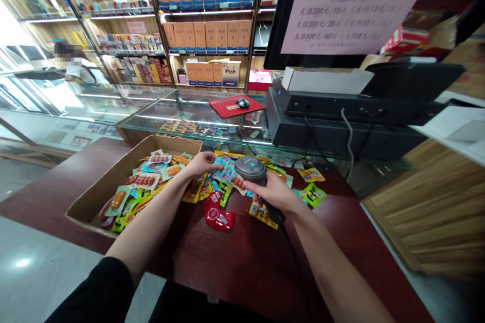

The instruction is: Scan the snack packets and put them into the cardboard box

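Note:
My right hand (278, 193) is wrapped round the handle of a dark grey barcode scanner (250, 169), whose head shows a small blue light and points left. In front of it, my left hand (203, 164) pinches a blue snack packet (226, 167). Beneath both hands lie loose snack packets, among them a yellow packet (263, 214) and a pack of small red sausages (238, 181). A red curved packet (217, 212) rests nearer to me on the brown table (212, 267). Left of my left hand stands an open cardboard box (85, 202) full of packaged sausages and snacks.
Behind the table runs a glass display counter (151, 111) with a red mouse pad (223, 106) and a computer mouse (243, 103). A black cash register (280, 121) and a monitor with a paper notice (348, 5) stand at right. Another person (81, 68) is far left.

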{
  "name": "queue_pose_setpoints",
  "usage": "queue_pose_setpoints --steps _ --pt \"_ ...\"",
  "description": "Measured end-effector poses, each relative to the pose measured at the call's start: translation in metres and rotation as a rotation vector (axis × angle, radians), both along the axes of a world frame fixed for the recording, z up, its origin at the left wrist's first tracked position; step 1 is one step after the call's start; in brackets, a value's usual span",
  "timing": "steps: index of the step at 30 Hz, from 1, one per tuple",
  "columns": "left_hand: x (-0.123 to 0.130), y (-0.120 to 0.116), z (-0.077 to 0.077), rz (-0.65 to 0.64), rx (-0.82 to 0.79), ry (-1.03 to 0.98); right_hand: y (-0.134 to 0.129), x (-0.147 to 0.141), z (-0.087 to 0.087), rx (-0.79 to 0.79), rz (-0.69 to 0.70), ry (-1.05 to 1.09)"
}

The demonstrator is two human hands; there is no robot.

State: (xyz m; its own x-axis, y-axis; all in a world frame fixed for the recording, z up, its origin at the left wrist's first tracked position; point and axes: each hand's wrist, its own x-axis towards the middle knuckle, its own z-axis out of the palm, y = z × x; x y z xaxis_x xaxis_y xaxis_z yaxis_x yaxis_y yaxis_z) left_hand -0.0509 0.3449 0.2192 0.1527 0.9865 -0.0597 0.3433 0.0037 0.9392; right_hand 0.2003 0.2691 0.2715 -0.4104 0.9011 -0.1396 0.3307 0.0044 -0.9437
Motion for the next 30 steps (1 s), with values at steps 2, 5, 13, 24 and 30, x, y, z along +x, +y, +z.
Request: queue_pose_setpoints --steps 2,5,13,24,30 --pt "0.001 0.000 0.003 0.042 -0.053 -0.203 0.003 -0.003 -0.007 -0.029 0.019 0.021" --pt "0.004 0.000 0.004 0.111 -0.078 -0.370 0.008 -0.009 -0.021 -0.071 -0.002 0.076" --pt "0.005 0.000 0.000 0.155 -0.045 -0.420 0.008 -0.031 -0.059 0.128 -0.132 0.197" --pt "0.006 -0.003 0.006 0.167 -0.034 -0.467 0.018 -0.025 -0.073 0.085 -0.152 0.091" --pt "0.006 -0.002 0.004 0.160 -0.028 -0.460 0.016 -0.025 -0.073 0.081 -0.157 0.097"
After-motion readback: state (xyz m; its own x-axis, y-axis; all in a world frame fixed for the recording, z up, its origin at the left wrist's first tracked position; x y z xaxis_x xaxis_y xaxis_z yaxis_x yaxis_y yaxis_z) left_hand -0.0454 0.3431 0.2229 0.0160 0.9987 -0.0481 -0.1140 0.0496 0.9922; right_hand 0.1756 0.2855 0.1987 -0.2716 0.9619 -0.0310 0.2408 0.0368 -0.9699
